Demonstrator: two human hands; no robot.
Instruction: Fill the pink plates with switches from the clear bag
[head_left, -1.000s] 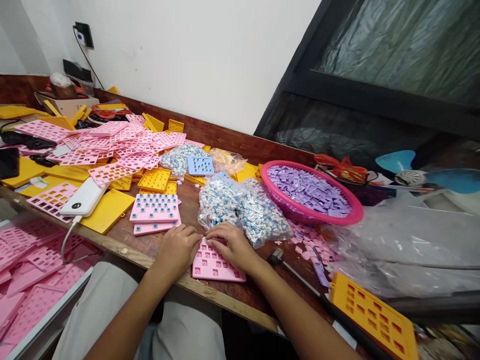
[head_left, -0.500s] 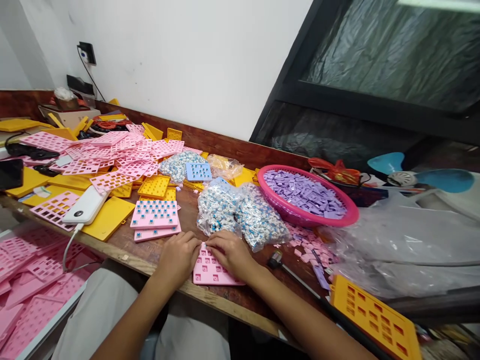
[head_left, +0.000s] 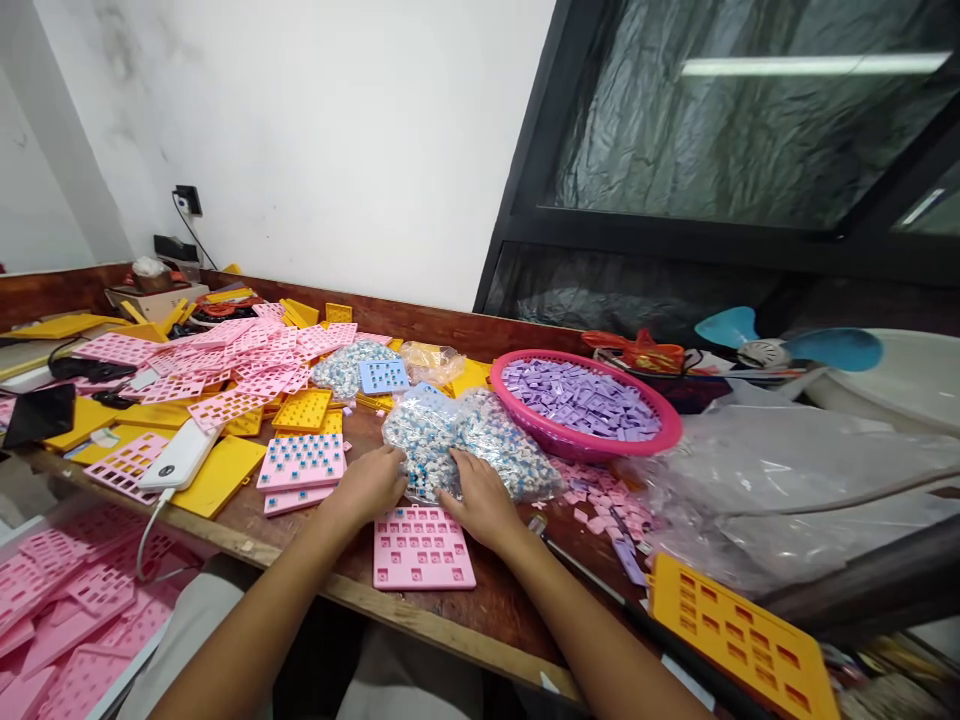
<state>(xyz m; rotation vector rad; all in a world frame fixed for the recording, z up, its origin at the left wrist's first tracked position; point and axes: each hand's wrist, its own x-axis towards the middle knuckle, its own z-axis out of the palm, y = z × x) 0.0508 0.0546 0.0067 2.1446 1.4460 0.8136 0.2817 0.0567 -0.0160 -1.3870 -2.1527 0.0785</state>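
White wall (head_left: 330,150) rising behind wooden table (head_left: 499,590), grey smudges (head_left: 120,45) marking upper left. Dark-framed window (head_left: 690,150) standing at right, light strip (head_left: 817,65) gleaming across glass.

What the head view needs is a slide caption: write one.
Left hand and right hand at bagged blue-and-white parts; nearer lies a square-holed pink plate.
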